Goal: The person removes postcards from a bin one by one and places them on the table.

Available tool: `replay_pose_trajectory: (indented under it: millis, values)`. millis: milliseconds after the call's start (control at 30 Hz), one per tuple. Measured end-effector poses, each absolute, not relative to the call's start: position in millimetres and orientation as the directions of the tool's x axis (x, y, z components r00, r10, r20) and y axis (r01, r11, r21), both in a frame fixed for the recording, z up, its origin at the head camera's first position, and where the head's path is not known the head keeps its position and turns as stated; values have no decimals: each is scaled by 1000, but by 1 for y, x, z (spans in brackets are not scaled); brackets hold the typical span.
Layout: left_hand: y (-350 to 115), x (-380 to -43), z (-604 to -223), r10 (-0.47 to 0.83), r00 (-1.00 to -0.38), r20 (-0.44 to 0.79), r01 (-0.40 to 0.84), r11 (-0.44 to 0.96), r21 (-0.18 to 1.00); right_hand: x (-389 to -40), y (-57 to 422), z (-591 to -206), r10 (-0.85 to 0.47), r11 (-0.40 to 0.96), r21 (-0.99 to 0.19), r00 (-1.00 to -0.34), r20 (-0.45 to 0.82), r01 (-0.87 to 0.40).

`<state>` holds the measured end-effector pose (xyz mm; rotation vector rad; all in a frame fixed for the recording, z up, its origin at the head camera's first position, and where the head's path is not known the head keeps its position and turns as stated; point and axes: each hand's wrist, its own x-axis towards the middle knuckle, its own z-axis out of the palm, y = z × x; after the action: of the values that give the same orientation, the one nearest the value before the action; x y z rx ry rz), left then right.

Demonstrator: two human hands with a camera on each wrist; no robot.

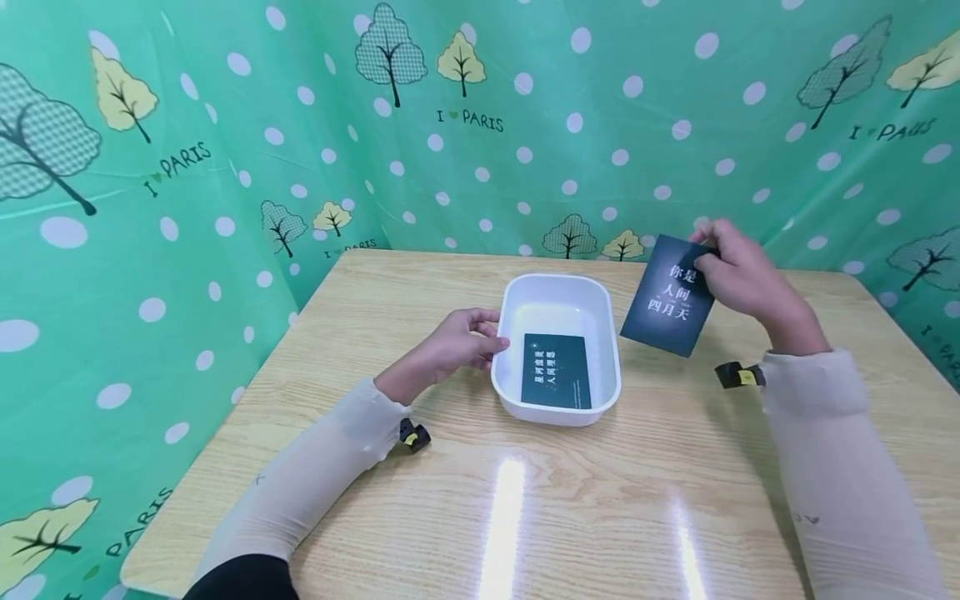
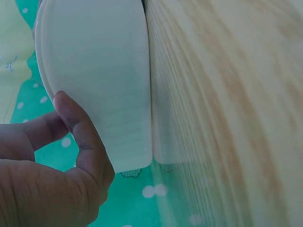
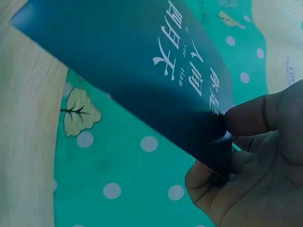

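Observation:
My right hand pinches a dark blue notebook with white Chinese characters by its upper corner, holding it tilted to the right of the white basin. In the right wrist view, the thumb lies on the notebook's printed face and the fingers are behind it. The left hand grips the left rim of the white plastic basin, thumb over the edge. The left wrist view shows the basin's outer wall beside that hand. A dark green notebook with white characters lies flat inside the basin.
The basin stands on a light wooden table. A green curtain with white dots and printed trees hangs along the table's back and left side. Black straps with yellow marks show at both wrists.

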<state>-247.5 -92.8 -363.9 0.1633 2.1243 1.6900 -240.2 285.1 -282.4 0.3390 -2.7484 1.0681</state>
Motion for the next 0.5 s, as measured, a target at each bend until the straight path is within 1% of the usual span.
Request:
replay_pose_trajectory:
  millis: [133,267,500]
  values:
    - [-93,-248,-365,347,-903,-255,-170,259,951,-247,289,-292,-151,755,-614,-973,177,-229]
    - [-93,-248,-364,349,-901,-257,-171,260,950,-255,289,-303,-201,763,-609,-975,92,-215]
    - [-95,-247,-362,363,-891,-272,-176,275,945,-267,291,-328,-306,802,-553,-950,-55,-226]
